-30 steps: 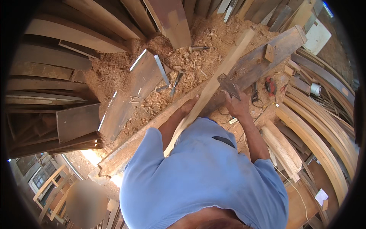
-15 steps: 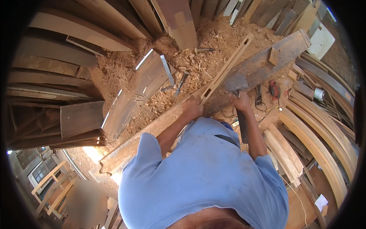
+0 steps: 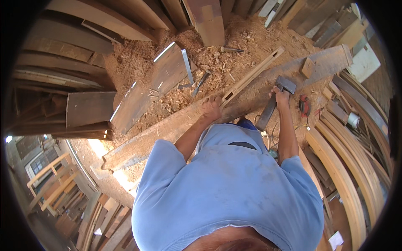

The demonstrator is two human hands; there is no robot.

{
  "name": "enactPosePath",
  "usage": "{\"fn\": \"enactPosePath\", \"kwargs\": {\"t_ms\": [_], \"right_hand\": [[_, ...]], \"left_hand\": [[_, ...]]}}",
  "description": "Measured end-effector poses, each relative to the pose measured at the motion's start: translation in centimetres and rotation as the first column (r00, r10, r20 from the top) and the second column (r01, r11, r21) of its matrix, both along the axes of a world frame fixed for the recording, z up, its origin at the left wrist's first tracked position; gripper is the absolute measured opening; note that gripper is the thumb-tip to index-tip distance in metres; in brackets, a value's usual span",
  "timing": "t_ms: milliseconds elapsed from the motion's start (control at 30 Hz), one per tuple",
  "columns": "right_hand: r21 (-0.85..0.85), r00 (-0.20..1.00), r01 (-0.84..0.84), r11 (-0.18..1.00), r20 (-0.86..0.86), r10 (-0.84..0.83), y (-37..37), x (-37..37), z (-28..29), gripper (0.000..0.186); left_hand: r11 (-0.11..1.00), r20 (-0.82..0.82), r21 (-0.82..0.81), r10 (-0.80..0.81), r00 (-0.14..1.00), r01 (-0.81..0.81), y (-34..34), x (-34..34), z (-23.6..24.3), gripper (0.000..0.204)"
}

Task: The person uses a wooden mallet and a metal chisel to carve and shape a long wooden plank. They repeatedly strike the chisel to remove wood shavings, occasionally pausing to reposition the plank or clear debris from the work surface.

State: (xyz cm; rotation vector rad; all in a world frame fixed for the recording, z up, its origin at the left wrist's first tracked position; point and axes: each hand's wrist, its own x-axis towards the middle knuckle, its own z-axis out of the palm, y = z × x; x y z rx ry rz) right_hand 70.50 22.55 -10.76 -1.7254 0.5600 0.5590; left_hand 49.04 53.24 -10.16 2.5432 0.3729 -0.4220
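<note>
My left hand (image 3: 212,108) is closed over the near end of a narrow wooden rail (image 3: 251,76) with slots cut into it. The rail lies slantwise along a long, thick plank (image 3: 184,121), pointing away to the far right. My right hand (image 3: 282,97) grips a mallet close below its dark, blocky head (image 3: 286,85). Its broad dark handle (image 3: 266,116) slants down toward my lap, and the head is over the plank's right-hand side. A small wood block (image 3: 308,67) sits farther along the plank.
Chisel-like tools (image 3: 201,83) lie among shavings beyond the plank, near a wide board (image 3: 167,71) with a metal strip (image 3: 187,67). On the right are a red tool (image 3: 304,106) and stacked curved timbers (image 3: 339,163). More boards (image 3: 91,109) stand at the left and far side.
My right hand and the mallet have moved right, and the mallet has turned. My left hand still holds the rail. A blurred shape at the lower left no longer shows.
</note>
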Motion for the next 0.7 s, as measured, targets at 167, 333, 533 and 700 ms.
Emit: {"fn": "enactPosePath", "kwargs": {"t_ms": [167, 333, 533, 700], "right_hand": [[-0.52, 0.885, -0.461, 0.719, -0.212, 0.414, 0.5, 2.5, -0.4, 0.041], [-0.51, 0.547, -0.801, 0.315, -0.408, 0.73, -0.7, 2.9, -0.3, 0.045], [-0.719, 0.189, -0.695, 0.006, -0.175, 0.966, 8.7, 3.4, 11.3, 0.061], [-0.75, -0.386, -0.439, -0.495, -0.34, 0.858, 14.0, 2.8, 6.4, 0.071]], "left_hand": [[0.998, 0.005, 0.041, 0.055, 0.998, -0.055, -0.5, -0.4, -0.3, 0.048], [0.995, -0.052, 0.045, 0.092, 0.994, -0.09, -1.0, 0.5, 1.7, 0.043], [0.983, -0.104, 0.08, 0.175, 0.979, -0.167, -1.7, 0.6, 2.5, 0.04], [0.949, -0.184, 0.2, 0.28, 0.942, -0.243, -2.7, -0.2, 2.0, 0.042]]}}
